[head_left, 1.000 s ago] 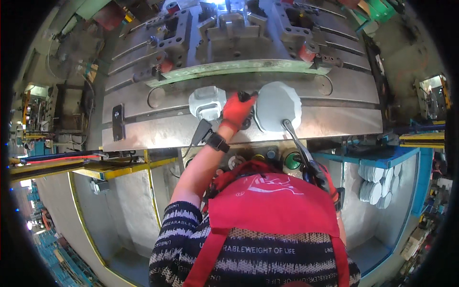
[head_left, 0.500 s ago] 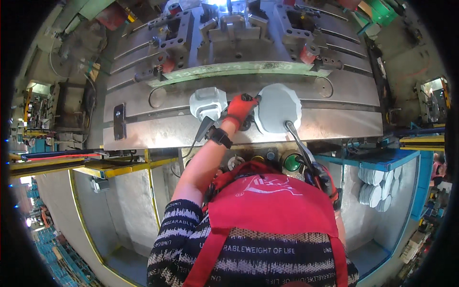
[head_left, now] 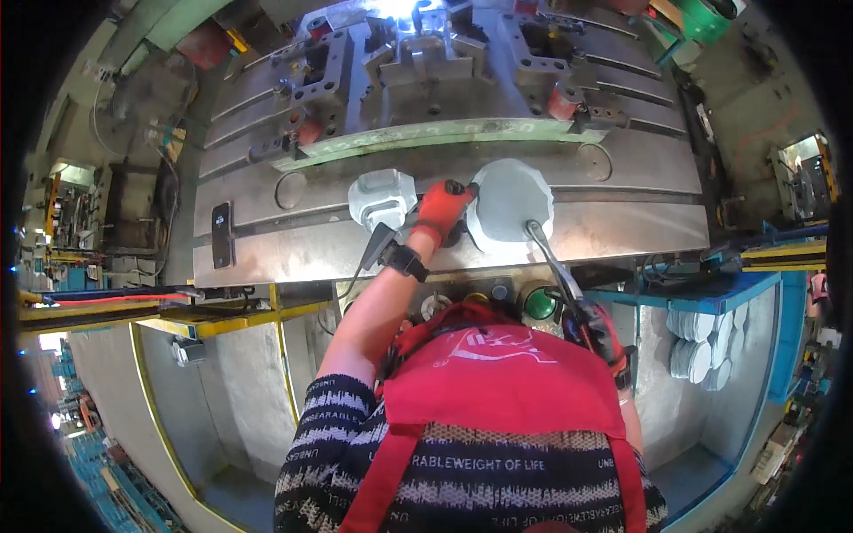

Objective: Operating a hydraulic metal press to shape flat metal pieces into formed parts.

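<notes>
My left hand (head_left: 444,206), in a red glove with dark fingertips, is closed at the left edge of a flat grey sheet-metal blank (head_left: 510,200). The blank is roughly round with a wavy rim and lies on the steel press bed. My right hand (head_left: 601,336), in a red and black glove, is closed around the dark handle of long metal tongs (head_left: 556,264). The tip of the tongs is at the blank's lower right edge. Left of my left hand lies a formed grey metal part (head_left: 380,197) with a raised middle. Part of my right hand is hidden by the apron.
A die block (head_left: 435,129) with clamps and red-capped posts stands beyond the blank. A phone (head_left: 222,235) lies at the bed's left. Below are a yellow-edged bin (head_left: 142,382) at left and a blue-edged bin (head_left: 766,355) with stacked blanks (head_left: 689,357) at right.
The view has shifted slightly. Both hands, the blank and the tongs keep nearly the same places relative to each other.
</notes>
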`<action>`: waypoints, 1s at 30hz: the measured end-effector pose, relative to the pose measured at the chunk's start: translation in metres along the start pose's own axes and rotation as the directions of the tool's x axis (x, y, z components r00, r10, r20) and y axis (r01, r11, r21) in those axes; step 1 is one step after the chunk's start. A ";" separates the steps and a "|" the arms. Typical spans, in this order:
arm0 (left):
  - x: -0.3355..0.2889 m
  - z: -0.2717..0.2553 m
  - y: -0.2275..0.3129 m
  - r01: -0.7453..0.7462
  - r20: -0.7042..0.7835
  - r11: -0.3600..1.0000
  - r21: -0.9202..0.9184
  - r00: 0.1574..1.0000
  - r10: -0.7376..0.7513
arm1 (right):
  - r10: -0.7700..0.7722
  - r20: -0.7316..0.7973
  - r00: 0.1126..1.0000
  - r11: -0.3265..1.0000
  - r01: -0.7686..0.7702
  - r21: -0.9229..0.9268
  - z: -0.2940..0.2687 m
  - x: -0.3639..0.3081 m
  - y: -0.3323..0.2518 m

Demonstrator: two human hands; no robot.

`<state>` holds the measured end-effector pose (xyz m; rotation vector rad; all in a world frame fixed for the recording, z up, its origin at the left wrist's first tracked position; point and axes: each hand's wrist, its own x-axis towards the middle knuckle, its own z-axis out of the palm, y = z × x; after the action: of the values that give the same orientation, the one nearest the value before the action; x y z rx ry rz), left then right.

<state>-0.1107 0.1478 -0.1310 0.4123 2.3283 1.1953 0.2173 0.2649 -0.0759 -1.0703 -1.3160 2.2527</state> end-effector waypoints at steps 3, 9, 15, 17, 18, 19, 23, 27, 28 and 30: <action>-0.010 -0.005 -0.007 -0.049 -0.020 0.996 -0.076 0.999 0.048 | 0.115 0.399 0.910 0.982 -0.043 -0.185 0.004 0.005 -0.019; -0.069 -0.017 -0.006 -0.274 -0.254 0.925 -0.262 0.945 0.208 | 0.288 0.392 0.874 0.958 -0.258 -0.127 0.031 0.008 -0.062; -0.107 -0.029 -0.022 -0.413 -0.305 0.869 -0.271 0.894 0.329 | 0.072 0.535 0.841 0.979 0.043 -0.199 0.103 0.057 -0.111; -0.117 -0.030 -0.023 -0.281 -0.239 0.932 -0.231 0.945 0.225 | 0.059 0.589 0.806 0.993 0.014 -0.120 0.108 0.089 -0.108; -0.122 -0.031 -0.027 -0.288 -0.252 0.931 -0.225 0.940 0.230 | 0.081 0.539 0.838 0.979 0.034 -0.200 0.127 0.100 -0.116; -0.124 -0.030 -0.028 -0.313 -0.238 0.921 -0.232 0.936 0.258 | 0.049 0.590 0.806 0.989 0.042 -0.140 0.130 0.117 -0.116; -0.133 -0.031 -0.032 -0.276 -0.184 0.932 -0.235 0.954 0.237 | -0.046 0.651 0.757 0.985 0.143 -0.096 0.165 0.152 -0.128; -0.134 -0.032 -0.029 -0.260 -0.164 0.933 -0.250 0.961 0.224 | -0.057 0.706 0.706 0.982 0.169 -0.089 0.178 0.195 -0.126; -0.133 -0.033 -0.028 -0.271 -0.165 0.928 -0.256 0.958 0.234 | -0.058 0.708 0.704 0.981 0.170 -0.089 0.180 0.202 -0.125; -0.132 -0.036 -0.023 -0.235 -0.134 0.926 -0.295 0.970 0.204 | -0.133 0.690 0.712 0.976 0.214 -0.033 0.185 0.211 -0.124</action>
<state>-0.0210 0.0483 -0.0950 0.5204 2.1660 1.6954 -0.0723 0.3440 -0.0096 -0.0658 -1.7338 2.5419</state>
